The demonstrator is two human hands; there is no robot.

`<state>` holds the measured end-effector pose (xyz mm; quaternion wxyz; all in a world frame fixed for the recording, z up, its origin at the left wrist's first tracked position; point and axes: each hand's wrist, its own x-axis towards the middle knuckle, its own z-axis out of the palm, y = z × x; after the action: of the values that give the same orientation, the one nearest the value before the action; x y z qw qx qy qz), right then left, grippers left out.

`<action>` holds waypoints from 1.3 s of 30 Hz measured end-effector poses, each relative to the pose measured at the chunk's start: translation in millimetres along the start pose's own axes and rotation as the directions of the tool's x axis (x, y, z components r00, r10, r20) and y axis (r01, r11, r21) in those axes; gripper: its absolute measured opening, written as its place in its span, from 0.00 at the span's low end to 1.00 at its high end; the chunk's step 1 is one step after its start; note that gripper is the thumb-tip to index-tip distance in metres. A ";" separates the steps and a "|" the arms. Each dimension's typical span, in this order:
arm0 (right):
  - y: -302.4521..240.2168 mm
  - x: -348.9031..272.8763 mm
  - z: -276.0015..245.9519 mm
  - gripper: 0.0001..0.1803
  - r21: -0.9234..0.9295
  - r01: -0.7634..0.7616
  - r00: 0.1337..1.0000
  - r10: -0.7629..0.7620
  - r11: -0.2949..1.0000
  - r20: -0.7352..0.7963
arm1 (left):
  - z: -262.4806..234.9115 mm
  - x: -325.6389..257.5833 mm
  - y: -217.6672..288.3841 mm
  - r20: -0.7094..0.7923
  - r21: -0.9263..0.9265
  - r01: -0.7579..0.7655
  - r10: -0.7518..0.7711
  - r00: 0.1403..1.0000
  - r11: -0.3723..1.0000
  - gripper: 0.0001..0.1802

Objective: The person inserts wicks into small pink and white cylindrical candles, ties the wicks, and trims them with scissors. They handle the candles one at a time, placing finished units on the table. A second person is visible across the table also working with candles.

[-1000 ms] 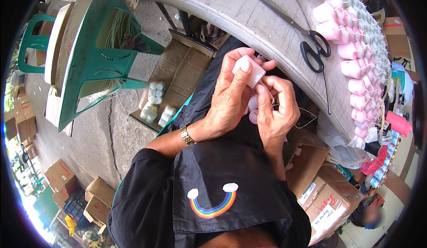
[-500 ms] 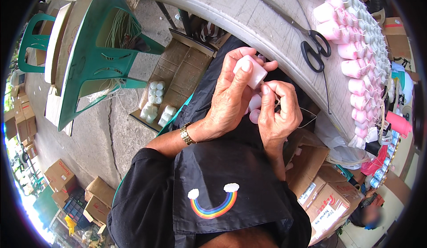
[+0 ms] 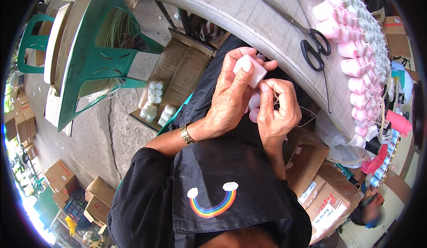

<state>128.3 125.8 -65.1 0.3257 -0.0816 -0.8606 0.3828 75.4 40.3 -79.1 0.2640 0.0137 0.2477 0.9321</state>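
Note:
A small pale pink plastic cup (image 3: 255, 73) is tilted in my left hand (image 3: 227, 97), with the thumb pressed on its side and the fingers curled behind it. At the cup's lower corner, the thumb and index finger of my right hand (image 3: 283, 112) are pinched together. A thin white cord (image 3: 310, 121) loops out beside the right hand and seems to run into its fingers, though its end is hidden. More pink cups (image 3: 254, 114) show partly between the hands, over my dark lap.
Black-handled scissors (image 3: 314, 47) lie on the grey table (image 3: 222, 5) beside a thin dark rod. Rows of strung pink and white cups (image 3: 352, 67) cover its right side. Left are a green chair (image 3: 95, 56) and a cardboard tray (image 3: 178, 67) holding white cups; cardboard boxes (image 3: 327, 203) stand lower right.
My right fingertips have shifted very slightly against the cup's lower corner, and the cup has turned a little. My left hand keeps its place and grip.

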 end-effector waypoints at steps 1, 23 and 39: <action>-1.4 -0.7 -1.1 0.04 0.021 -0.046 0.999 0.045 0.999 0.023 | -0.4 0.8 0.8 -0.009 0.005 0.000 0.000 1.000 1.000 0.18; -4.9 2.8 -5.7 0.07 -0.006 0.037 0.999 -0.037 0.999 -0.006 | -6.9 2.1 8.0 0.050 -0.182 0.076 -0.068 0.996 0.980 0.21; -7.8 -0.2 -15.4 0.07 0.296 -0.417 0.909 0.401 0.859 0.116 | -19.3 3.1 9.4 0.121 0.410 0.084 -0.146 0.982 0.908 0.08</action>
<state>138.9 129.6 -52.0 0.2240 -0.1997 -0.7597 0.5769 65.2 26.1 -91.9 0.3279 0.1227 0.4143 0.8401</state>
